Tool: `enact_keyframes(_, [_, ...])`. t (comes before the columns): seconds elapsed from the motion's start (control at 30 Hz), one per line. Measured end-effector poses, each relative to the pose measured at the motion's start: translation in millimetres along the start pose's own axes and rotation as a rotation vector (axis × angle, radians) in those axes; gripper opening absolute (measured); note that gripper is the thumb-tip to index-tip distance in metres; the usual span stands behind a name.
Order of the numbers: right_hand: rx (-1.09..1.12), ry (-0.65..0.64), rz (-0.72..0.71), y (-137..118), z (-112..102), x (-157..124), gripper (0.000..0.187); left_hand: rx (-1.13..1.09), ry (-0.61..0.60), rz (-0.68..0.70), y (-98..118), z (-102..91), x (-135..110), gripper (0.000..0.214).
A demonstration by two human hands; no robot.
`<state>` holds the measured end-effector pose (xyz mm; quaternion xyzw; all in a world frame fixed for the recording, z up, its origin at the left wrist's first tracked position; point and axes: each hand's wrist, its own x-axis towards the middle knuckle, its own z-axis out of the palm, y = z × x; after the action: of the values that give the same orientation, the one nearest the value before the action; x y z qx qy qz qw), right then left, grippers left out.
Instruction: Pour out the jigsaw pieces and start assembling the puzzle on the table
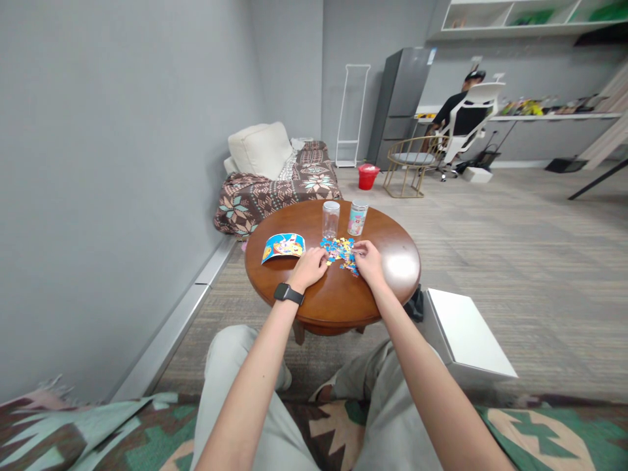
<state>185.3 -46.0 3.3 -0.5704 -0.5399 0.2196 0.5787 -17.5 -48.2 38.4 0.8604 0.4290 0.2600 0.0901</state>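
A loose pile of small jigsaw puzzle pieces (338, 248), blue, yellow and pink, lies on a round brown wooden table (338, 297). My left hand (310, 267), with a black watch on its wrist, rests at the pile's left edge. Its fingers curl inward, and whatever is between them is too small to make out. On the pile's right side, my right hand (369, 260) pinches what looks like a puzzle piece (352, 251). Left of the pile lies a curved picture sheet (284, 246) in blue and orange. Behind the pieces stand a clear lidded jar (330, 221) and a printed can (358, 219).
A white box (468, 327) stands on the floor right of the table. Beyond the table are a couch with a patterned cover (284, 196), a red bucket (367, 176) and a gold-framed chair (409, 159). A person (451, 108) sits in a white office chair farther back.
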Motion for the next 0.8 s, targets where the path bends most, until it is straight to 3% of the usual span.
enact_keyframes(0.3, [-0.053,-0.012,-0.062,4.7,0.1,-0.9,0.028,-0.001,0.012,0.003,-1.7,2.0,0.1,0.017])
enact_keyframes(0.53, [-0.081,0.011,-0.053,4.6,0.8,0.0,0.024,0.006,0.010,-0.002,0.5,0.3,0.1,0.017])
enact_keyframes(0.8, [-0.155,-0.049,-0.078,2.4,0.0,-1.0,0.034,0.012,0.012,0.000,0.4,0.7,-0.1,0.018])
